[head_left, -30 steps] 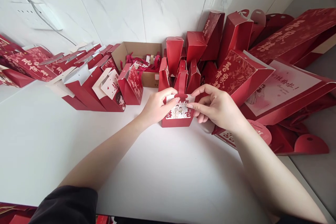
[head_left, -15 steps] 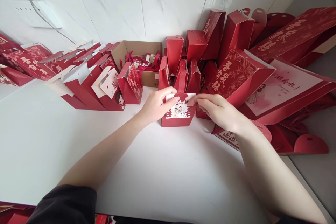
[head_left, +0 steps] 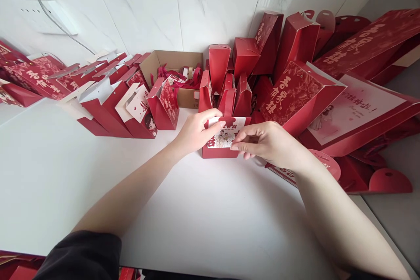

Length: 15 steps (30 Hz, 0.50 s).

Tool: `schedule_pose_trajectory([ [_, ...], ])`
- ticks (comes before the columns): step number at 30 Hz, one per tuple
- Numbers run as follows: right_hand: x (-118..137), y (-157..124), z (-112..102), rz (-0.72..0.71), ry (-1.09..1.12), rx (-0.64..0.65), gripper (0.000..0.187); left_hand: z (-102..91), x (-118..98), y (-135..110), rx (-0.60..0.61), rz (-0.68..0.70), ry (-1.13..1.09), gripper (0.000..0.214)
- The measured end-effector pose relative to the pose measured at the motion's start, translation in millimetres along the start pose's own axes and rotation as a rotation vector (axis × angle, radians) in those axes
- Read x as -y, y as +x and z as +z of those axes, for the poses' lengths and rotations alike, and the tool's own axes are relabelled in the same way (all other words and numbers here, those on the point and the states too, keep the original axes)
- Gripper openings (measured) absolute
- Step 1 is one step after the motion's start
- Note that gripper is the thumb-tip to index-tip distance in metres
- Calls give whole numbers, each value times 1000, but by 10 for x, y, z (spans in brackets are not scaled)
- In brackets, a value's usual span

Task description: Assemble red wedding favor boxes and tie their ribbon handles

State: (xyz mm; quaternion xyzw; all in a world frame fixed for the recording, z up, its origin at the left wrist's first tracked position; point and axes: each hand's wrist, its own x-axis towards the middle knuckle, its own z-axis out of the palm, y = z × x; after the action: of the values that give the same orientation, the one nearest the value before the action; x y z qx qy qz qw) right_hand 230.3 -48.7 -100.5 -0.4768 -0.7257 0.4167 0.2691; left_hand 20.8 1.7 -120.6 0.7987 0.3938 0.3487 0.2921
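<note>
A small red gift box [head_left: 219, 153] with a white front panel, printed with a wedding couple, stands upright on the white table. My left hand [head_left: 197, 131] is closed on its upper left, thumb across the front and fingers behind the top edge. In front of the panel's lower right part is my right hand [head_left: 262, 140], thumb and forefinger pinched together. Whatever lies between those fingertips is too small or hidden to tell. A red strip [head_left: 227, 101] rises behind the box's top.
Several tall red gift boxes [head_left: 219, 59] crowd behind my hands, with larger ones [head_left: 295, 92] on the right. Open red boxes [head_left: 108, 111] stand in rows on the left. A cardboard box [head_left: 188, 98] with ribbons sits by the tiled wall [head_left: 216, 0].
My right hand has moved from the box's upper right corner down and slightly left over its front, fingers now pinched. My left hand keeps its hold.
</note>
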Motion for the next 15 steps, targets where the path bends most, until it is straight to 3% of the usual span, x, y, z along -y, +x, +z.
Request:
schedule_pose_trajectory([
  [5, -23, 34, 8, -220, -118, -185, 14, -4, 4, -2, 8, -5, -17, 17],
  [10, -61, 79, 79, -233, -203, -320, 14, 0, 21, -3, 2, 7, 2, 16],
  [15, -67, 77, 146, -354, -300, -406, 13, -6, 6, -9, 4, 2, 11, 15],
])
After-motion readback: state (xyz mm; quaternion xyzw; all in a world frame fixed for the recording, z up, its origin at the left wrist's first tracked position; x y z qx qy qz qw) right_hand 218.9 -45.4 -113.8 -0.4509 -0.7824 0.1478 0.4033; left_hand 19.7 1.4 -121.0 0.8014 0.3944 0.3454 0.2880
